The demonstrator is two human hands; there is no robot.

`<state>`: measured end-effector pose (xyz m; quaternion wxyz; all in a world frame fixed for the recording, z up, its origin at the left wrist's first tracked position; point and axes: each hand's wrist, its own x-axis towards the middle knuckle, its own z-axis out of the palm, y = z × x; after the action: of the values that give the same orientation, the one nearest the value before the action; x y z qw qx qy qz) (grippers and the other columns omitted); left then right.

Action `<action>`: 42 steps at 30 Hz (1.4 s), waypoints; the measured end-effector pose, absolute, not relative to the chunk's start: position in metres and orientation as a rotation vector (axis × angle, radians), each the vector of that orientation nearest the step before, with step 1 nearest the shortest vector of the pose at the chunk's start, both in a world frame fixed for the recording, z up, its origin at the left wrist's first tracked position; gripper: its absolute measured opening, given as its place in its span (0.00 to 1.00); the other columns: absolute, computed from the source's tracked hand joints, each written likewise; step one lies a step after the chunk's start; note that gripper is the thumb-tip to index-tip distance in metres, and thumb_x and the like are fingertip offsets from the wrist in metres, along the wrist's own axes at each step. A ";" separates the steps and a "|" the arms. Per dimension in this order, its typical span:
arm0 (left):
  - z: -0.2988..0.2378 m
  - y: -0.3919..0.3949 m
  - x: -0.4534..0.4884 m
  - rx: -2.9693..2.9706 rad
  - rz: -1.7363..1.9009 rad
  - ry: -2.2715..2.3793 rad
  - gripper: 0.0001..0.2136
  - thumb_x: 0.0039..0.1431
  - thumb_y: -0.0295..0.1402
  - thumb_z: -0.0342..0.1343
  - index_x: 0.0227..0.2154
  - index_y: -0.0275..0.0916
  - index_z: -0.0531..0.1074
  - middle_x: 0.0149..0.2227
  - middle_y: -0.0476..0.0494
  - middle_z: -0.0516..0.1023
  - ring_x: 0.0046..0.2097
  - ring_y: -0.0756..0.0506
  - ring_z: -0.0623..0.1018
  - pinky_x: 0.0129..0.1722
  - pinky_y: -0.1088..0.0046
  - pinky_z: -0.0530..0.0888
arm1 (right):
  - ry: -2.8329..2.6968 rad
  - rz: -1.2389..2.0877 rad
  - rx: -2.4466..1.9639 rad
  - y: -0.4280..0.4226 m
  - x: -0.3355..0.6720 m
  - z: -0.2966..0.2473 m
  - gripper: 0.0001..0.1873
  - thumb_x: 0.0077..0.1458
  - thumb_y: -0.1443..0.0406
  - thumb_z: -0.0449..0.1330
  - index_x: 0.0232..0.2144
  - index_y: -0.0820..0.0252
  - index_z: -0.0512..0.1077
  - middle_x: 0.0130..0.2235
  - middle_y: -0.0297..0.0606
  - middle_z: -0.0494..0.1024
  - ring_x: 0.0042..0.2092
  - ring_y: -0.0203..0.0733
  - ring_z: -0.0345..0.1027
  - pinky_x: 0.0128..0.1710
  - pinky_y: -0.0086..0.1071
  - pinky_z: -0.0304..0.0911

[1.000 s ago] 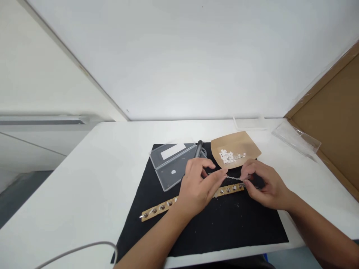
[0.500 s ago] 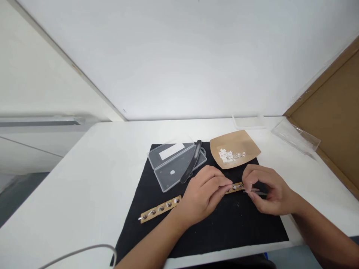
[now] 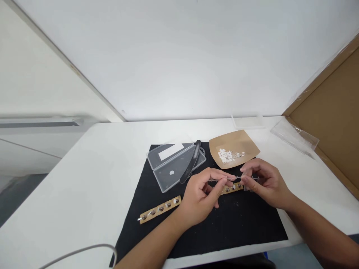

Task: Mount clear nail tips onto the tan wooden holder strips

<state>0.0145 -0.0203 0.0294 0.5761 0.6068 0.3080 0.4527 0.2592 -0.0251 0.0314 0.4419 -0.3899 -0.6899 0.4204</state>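
Note:
A thin, pale strip with small bumps along it [image 3: 238, 177] runs between my hands, seen almost edge-on. My left hand [image 3: 203, 194] pinches its left part between thumb and fingers. The right part lies between the thumb and fingers of my right hand [image 3: 265, 184], where something translucent also shows below the fingertips. Just beneath the strip, a wooden bar with round metal studs [image 3: 233, 187] lies on the black mat [image 3: 224, 231], partly covered by my left hand. Left of that hand rests a second wooden studded bar [image 3: 160, 209], with small white pieces at some studs.
Behind my hands stands a brown paper tray [image 3: 244, 144] holding small white bits [image 3: 225, 155]. An open clear plastic case [image 3: 165, 173] has a curved black nail file [image 3: 191, 162] across it. Clear plastic boxes [image 3: 294, 135] sit farther back. A cable [image 3: 84, 248] curves at front left.
Both hands have risen slightly off the wooden bar and turned. The thin strip now shows between them, above the bar.

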 end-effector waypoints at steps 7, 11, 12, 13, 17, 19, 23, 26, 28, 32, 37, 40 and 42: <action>0.029 -0.020 0.015 1.364 1.078 0.688 0.10 0.74 0.36 0.59 0.43 0.34 0.79 0.46 0.33 0.83 0.40 0.45 0.87 0.20 0.85 0.77 | -1.729 1.125 -0.806 -0.024 0.260 0.032 0.07 0.69 0.71 0.63 0.44 0.51 0.75 0.35 0.32 0.78 0.33 0.35 0.73 0.33 0.31 0.69; 0.027 -0.021 0.014 1.372 1.085 0.651 0.09 0.74 0.35 0.58 0.43 0.35 0.79 0.46 0.35 0.83 0.39 0.46 0.86 0.20 0.86 0.77 | -1.876 1.118 -0.604 -0.021 0.263 0.041 0.13 0.68 0.74 0.63 0.47 0.51 0.78 0.37 0.34 0.79 0.37 0.36 0.75 0.37 0.33 0.71; 0.027 -0.021 0.014 1.374 1.084 0.641 0.08 0.75 0.35 0.58 0.44 0.35 0.79 0.46 0.35 0.83 0.39 0.46 0.86 0.20 0.86 0.77 | -1.914 1.093 -0.578 -0.020 0.263 0.042 0.13 0.67 0.74 0.64 0.47 0.51 0.78 0.38 0.35 0.80 0.39 0.37 0.76 0.39 0.34 0.72; 0.027 -0.022 0.014 1.375 1.081 0.633 0.08 0.75 0.34 0.58 0.44 0.35 0.79 0.45 0.36 0.83 0.39 0.46 0.86 0.20 0.86 0.77 | -1.944 1.066 -0.563 -0.019 0.264 0.043 0.13 0.66 0.73 0.66 0.48 0.51 0.79 0.39 0.36 0.80 0.40 0.38 0.76 0.40 0.35 0.72; 0.028 -0.022 0.013 1.373 1.074 0.619 0.07 0.74 0.34 0.58 0.44 0.36 0.79 0.45 0.37 0.82 0.39 0.47 0.86 0.20 0.87 0.76 | -1.977 1.054 -0.507 -0.017 0.265 0.040 0.17 0.60 0.64 0.75 0.50 0.52 0.79 0.41 0.37 0.81 0.40 0.38 0.75 0.41 0.35 0.72; 0.027 -0.022 0.013 1.370 1.072 0.618 0.07 0.74 0.34 0.58 0.44 0.36 0.79 0.45 0.37 0.82 0.40 0.47 0.85 0.20 0.87 0.76 | -1.959 1.064 -0.505 -0.017 0.265 0.037 0.16 0.60 0.62 0.75 0.49 0.52 0.80 0.42 0.37 0.81 0.39 0.37 0.75 0.39 0.33 0.72; 0.027 -0.022 0.014 1.370 1.075 0.646 0.09 0.74 0.35 0.58 0.43 0.35 0.79 0.46 0.35 0.82 0.39 0.47 0.85 0.20 0.87 0.76 | -1.947 1.004 -0.596 -0.018 0.264 0.037 0.12 0.61 0.65 0.74 0.46 0.53 0.80 0.40 0.37 0.82 0.39 0.38 0.76 0.39 0.33 0.72; 0.027 -0.021 0.015 1.366 1.077 0.664 0.10 0.74 0.36 0.59 0.43 0.34 0.78 0.45 0.34 0.82 0.38 0.47 0.85 0.20 0.87 0.76 | -1.938 1.009 -0.666 -0.019 0.264 0.040 0.15 0.60 0.67 0.74 0.48 0.52 0.79 0.38 0.36 0.83 0.38 0.40 0.76 0.40 0.36 0.72; 0.027 -0.021 0.015 1.364 1.085 0.672 0.10 0.74 0.37 0.59 0.42 0.34 0.78 0.45 0.34 0.82 0.38 0.47 0.85 0.19 0.87 0.76 | -1.939 1.002 -0.710 -0.021 0.264 0.041 0.19 0.60 0.68 0.74 0.52 0.50 0.78 0.37 0.35 0.83 0.37 0.42 0.76 0.40 0.38 0.73; 0.027 -0.021 0.014 1.363 1.093 0.697 0.11 0.74 0.38 0.59 0.42 0.34 0.78 0.46 0.33 0.83 0.37 0.48 0.84 0.19 0.86 0.76 | -1.970 0.931 -0.771 -0.022 0.266 0.039 0.22 0.61 0.66 0.72 0.56 0.46 0.78 0.38 0.34 0.84 0.38 0.42 0.77 0.41 0.38 0.73; 0.026 -0.020 0.013 1.374 1.100 0.701 0.11 0.74 0.38 0.59 0.43 0.34 0.78 0.46 0.33 0.83 0.37 0.47 0.85 0.19 0.86 0.77 | -1.996 0.863 -0.860 -0.023 0.268 0.035 0.14 0.70 0.64 0.65 0.56 0.48 0.78 0.41 0.36 0.85 0.41 0.42 0.79 0.42 0.36 0.74; 0.027 -0.020 0.013 1.416 1.094 0.673 0.10 0.74 0.36 0.59 0.44 0.34 0.80 0.47 0.33 0.83 0.37 0.47 0.85 0.19 0.86 0.77 | -1.974 0.875 -0.909 -0.023 0.268 0.036 0.10 0.73 0.63 0.60 0.53 0.49 0.79 0.39 0.35 0.85 0.38 0.40 0.79 0.41 0.34 0.74; 0.026 -0.021 0.013 1.433 1.087 0.666 0.10 0.74 0.36 0.58 0.45 0.35 0.81 0.47 0.33 0.83 0.38 0.47 0.85 0.20 0.86 0.77 | -1.958 0.889 -0.937 -0.023 0.268 0.038 0.11 0.75 0.62 0.57 0.50 0.51 0.80 0.37 0.35 0.84 0.36 0.39 0.79 0.40 0.34 0.74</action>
<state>0.0128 -0.0205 0.0265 0.5743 0.6118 0.2843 0.4637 0.2676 -0.0233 0.0380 0.3874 -0.3682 -0.7696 0.3494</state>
